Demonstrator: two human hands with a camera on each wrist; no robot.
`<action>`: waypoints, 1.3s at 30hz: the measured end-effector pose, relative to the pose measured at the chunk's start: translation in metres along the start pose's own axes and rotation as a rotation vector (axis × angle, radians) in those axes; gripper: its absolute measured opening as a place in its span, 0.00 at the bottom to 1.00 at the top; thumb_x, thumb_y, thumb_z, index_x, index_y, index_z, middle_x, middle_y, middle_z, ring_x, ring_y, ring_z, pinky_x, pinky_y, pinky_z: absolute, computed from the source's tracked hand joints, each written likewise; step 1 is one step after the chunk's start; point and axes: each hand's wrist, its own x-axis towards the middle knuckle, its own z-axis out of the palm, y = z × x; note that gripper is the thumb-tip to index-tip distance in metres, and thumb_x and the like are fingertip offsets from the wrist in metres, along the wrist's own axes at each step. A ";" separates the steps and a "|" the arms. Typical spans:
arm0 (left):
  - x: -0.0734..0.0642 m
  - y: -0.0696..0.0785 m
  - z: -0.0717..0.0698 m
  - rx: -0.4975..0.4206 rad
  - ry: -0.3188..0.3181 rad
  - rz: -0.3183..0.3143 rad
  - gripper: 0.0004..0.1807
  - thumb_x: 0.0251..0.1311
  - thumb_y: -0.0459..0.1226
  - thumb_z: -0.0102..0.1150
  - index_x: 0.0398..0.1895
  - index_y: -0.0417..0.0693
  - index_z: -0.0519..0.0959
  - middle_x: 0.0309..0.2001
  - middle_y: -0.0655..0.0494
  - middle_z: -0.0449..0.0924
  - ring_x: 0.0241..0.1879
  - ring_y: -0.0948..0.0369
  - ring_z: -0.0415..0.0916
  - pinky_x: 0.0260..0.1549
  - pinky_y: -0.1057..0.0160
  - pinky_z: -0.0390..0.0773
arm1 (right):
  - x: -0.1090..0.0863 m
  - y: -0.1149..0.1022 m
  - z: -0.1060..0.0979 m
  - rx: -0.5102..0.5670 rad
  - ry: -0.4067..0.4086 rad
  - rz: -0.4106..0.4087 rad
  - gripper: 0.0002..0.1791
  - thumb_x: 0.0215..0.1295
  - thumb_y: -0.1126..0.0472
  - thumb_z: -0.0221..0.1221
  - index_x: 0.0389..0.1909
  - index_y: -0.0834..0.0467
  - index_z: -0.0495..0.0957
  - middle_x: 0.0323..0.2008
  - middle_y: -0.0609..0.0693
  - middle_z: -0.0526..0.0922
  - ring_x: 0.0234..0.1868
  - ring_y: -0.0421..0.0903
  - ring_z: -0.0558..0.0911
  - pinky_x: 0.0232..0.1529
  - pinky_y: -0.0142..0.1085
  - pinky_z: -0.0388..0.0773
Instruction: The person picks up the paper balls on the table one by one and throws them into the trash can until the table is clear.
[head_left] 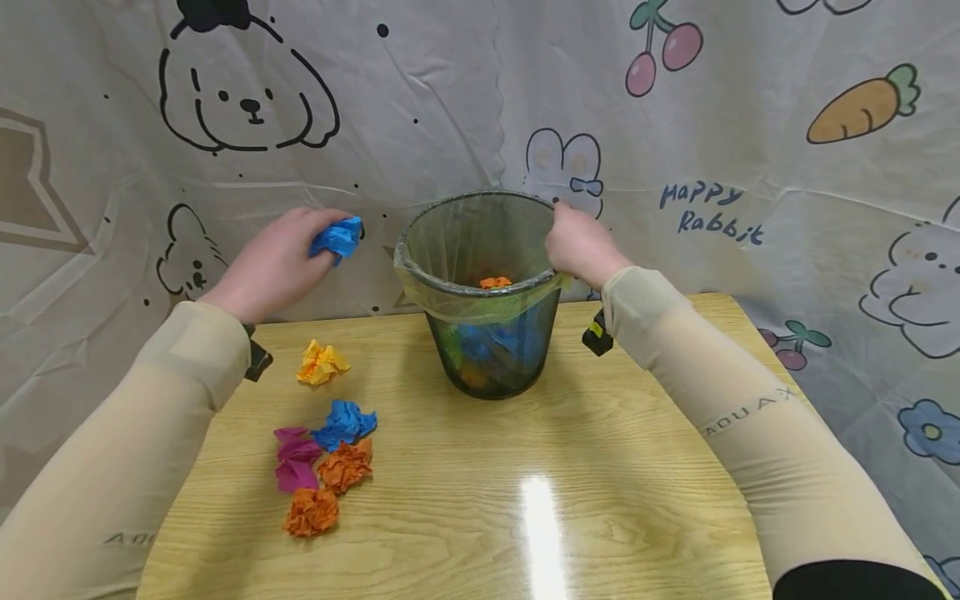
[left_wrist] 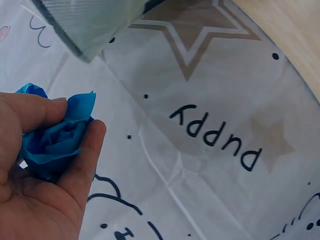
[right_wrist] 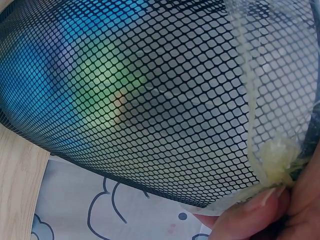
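My left hand [head_left: 281,254] pinches a crumpled blue paper ball [head_left: 337,239] in the air, left of a black mesh trash bin [head_left: 487,358]. In the left wrist view the blue paper [left_wrist: 57,145] sits between thumb and fingers. With my right hand [head_left: 583,243] I grip the bin's right rim, where a thin yellowish bag [head_left: 442,300] folds over the edge. The right wrist view shows the thumb [right_wrist: 250,215] beside a knot in the bag [right_wrist: 277,157]. Inside the bin an orange paper ball [head_left: 495,283] shows on top, with blue and green shapes blurred through the mesh.
On the wooden table [head_left: 450,500] at left lie a yellow paper ball [head_left: 321,363], a blue one [head_left: 345,423], a magenta one [head_left: 296,460] and two orange ones [head_left: 347,465]. A printed cloth [head_left: 450,100] hangs behind the table's far edge.
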 end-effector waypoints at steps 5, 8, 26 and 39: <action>0.007 0.009 -0.005 0.000 0.007 0.040 0.25 0.74 0.30 0.48 0.72 0.39 0.71 0.65 0.39 0.73 0.61 0.43 0.69 0.61 0.38 0.69 | 0.000 0.000 0.001 0.008 0.002 -0.001 0.36 0.77 0.65 0.35 0.82 0.64 0.38 0.78 0.64 0.57 0.34 0.52 0.75 0.36 0.44 0.75; 0.011 0.014 -0.008 0.006 0.009 0.046 0.25 0.74 0.31 0.48 0.73 0.40 0.70 0.67 0.39 0.72 0.63 0.42 0.68 0.61 0.39 0.69 | -0.001 0.000 0.001 0.008 0.003 -0.001 0.35 0.77 0.65 0.35 0.82 0.64 0.38 0.78 0.64 0.56 0.38 0.54 0.76 0.39 0.44 0.75; 0.040 0.056 -0.005 -0.002 -0.016 0.087 0.26 0.74 0.30 0.47 0.74 0.44 0.70 0.68 0.41 0.71 0.65 0.45 0.67 0.61 0.43 0.70 | -0.002 0.001 0.000 0.011 0.005 0.002 0.36 0.77 0.65 0.35 0.82 0.63 0.37 0.78 0.64 0.56 0.34 0.52 0.76 0.38 0.45 0.76; 0.066 0.084 0.009 -0.021 -0.038 0.148 0.25 0.74 0.30 0.48 0.73 0.44 0.70 0.68 0.44 0.72 0.67 0.47 0.66 0.65 0.47 0.68 | 0.000 0.002 0.001 0.026 0.013 0.004 0.36 0.77 0.65 0.35 0.83 0.62 0.37 0.78 0.63 0.56 0.34 0.52 0.75 0.38 0.45 0.76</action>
